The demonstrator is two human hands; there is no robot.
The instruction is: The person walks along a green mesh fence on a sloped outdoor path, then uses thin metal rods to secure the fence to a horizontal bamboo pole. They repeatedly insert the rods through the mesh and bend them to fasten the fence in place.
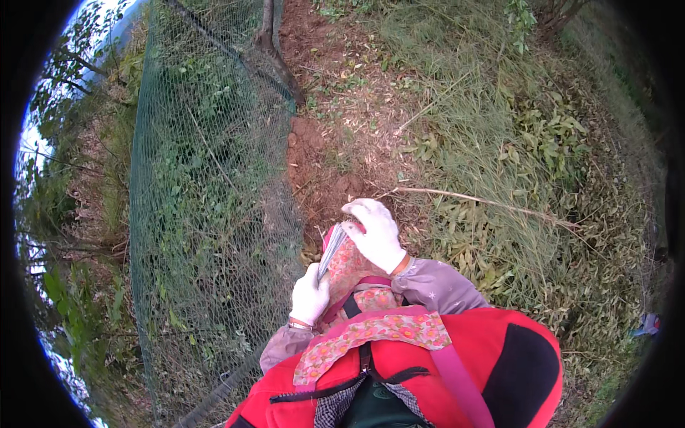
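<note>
My left hand [310, 294], in a white glove, is closed round the lower end of a bundle of thin silvery-grey strips [331, 250]. The bundle slants up and away from it, in front of my body. At its upper end is my right hand [376, 234], also white-gloved, with thumb and fingers curled about the tip. The exact hold of those fingertips is hard to make out. Just below the hands hangs a pink flowered apron [347, 262], worn over my red and black jacket [457, 335].
A green mesh fence [207, 164] runs along the left, with leafy plants behind it. A tree trunk [267, 36] stands at its far end. Bare reddish soil [314, 157] lies ahead. Cut grass [464, 107] and a long dry stalk [485, 204] lie to the right.
</note>
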